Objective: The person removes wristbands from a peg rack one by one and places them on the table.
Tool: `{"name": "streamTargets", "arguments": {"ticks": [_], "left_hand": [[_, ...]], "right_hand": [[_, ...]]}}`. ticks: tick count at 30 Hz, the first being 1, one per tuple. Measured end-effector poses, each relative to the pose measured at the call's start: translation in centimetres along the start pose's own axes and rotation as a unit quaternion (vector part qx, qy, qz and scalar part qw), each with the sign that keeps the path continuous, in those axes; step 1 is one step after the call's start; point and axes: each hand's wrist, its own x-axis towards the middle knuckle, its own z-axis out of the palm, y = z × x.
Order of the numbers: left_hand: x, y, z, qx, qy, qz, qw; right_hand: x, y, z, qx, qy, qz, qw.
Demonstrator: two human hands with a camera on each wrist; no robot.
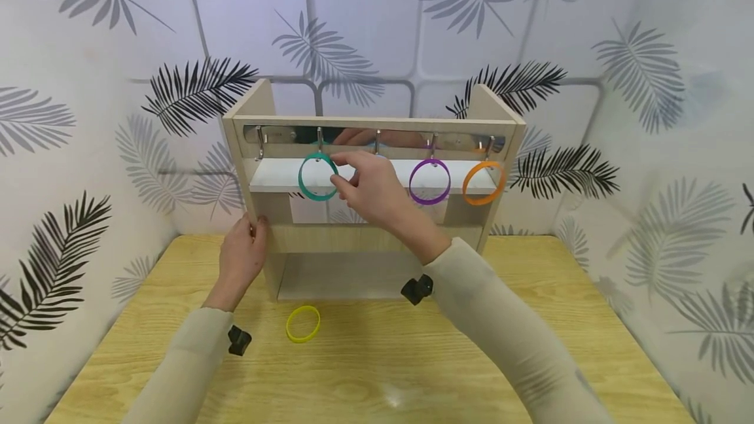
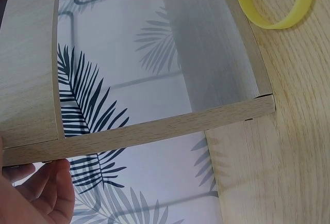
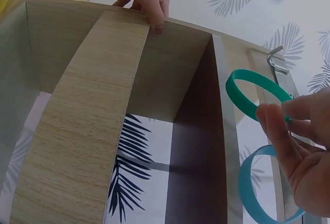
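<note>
The right hand [image 1: 379,188] pinches a green ring [image 1: 319,197] between thumb and fingertips, beside the second hook [image 1: 320,139] from the left. The left hand [image 1: 241,250], fingers bent, grips the edge of the shelf unit's [image 1: 371,239] left side panel [image 1: 243,178].

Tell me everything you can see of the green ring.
The green ring is a plain, narrow-banded hoop, teal-green, in what looks like rubber or plastic. No break shows. In the head view it is held up roughly facing the camera, its right edge pinched by the right hand, its top at the second hook from the left on the wood-look rack. Whether it hangs there cannot be told.
</note>
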Motion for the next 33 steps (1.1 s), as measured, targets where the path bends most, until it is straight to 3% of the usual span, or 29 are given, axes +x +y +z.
{"name": "streamTargets", "arguments": {"ticks": [10, 33], "left_hand": [[-0.1, 0.1, 0.1, -0.006, -0.006, -0.007, 0.9999], [-0.1, 0.0, 0.1, -0.003, 0.006, -0.001, 1.0]], "right_hand": [[0.3, 0.2, 0.8, -0.023, 0.004, 0.008, 0.9997], [-0.3, 0.0, 1.0, 0.095, 0.048, 0.023, 0.9941]]}}
